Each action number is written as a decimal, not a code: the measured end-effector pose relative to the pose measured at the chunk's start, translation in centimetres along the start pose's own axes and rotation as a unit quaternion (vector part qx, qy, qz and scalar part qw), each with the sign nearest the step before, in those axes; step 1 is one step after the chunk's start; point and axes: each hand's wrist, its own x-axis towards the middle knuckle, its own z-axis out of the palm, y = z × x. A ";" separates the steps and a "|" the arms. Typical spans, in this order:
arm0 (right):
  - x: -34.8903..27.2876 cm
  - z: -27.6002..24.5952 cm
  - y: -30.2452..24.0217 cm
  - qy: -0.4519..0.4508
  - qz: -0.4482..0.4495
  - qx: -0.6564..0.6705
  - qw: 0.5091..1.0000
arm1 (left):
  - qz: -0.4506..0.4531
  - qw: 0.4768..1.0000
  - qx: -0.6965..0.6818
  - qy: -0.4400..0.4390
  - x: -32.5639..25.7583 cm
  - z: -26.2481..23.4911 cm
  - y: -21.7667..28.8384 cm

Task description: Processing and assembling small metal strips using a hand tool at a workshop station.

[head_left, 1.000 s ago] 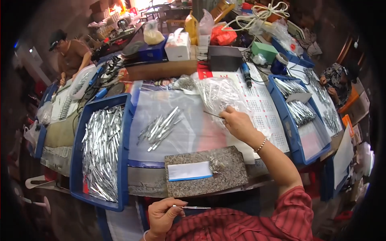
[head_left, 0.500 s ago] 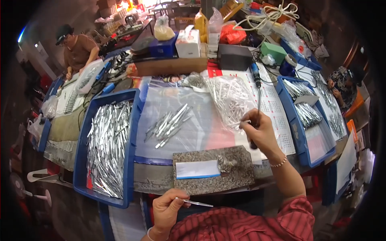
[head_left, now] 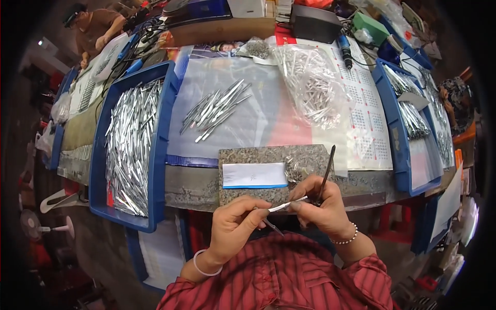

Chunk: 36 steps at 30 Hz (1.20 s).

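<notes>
Both my hands are close together in front of my body, just off the near edge of the stone slab [head_left: 305,153]. Between the fingertips of my left hand [head_left: 232,227] and my right hand [head_left: 323,209] lies a slim silver-white piece [head_left: 280,207], pinched at both ends. A darker pointed metal end [head_left: 273,226] sticks out below my left fingers. My right hand also grips a slender dark tool [head_left: 329,168], its tip pointing up. On the slab rest a white paper pad [head_left: 253,175] with a blue edge and a small heap of tiny metal parts [head_left: 297,168].
A blue tray [head_left: 160,155] full of slim silver pieces stands left. A loose pile of similar pieces [head_left: 217,108] lies mid-table, with a clear bag of whitish pieces [head_left: 315,88] beyond. An electric screwdriver [head_left: 345,49] and another blue tray [head_left: 395,139] are right. A co-worker [head_left: 95,31] sits far left.
My right hand has come down from beside the clear bag to meet my left hand, bringing the dark tool. Both hands now pinch the silver-white piece. The view has tilted downward.
</notes>
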 end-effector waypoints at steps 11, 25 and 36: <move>-1.3 1.2 0.9 -0.036 -0.173 -0.280 0.944 | -0.017 0.988 -0.142 0.061 -0.4 -0.3 -1.2; -1.1 1.9 1.3 -0.029 -0.328 -0.420 0.846 | -0.001 0.985 -0.162 0.052 -0.1 -0.4 -1.5; -1.6 3.5 3.4 -0.062 -0.301 -0.385 0.871 | -0.013 0.986 -0.150 0.064 -0.5 -0.5 -1.4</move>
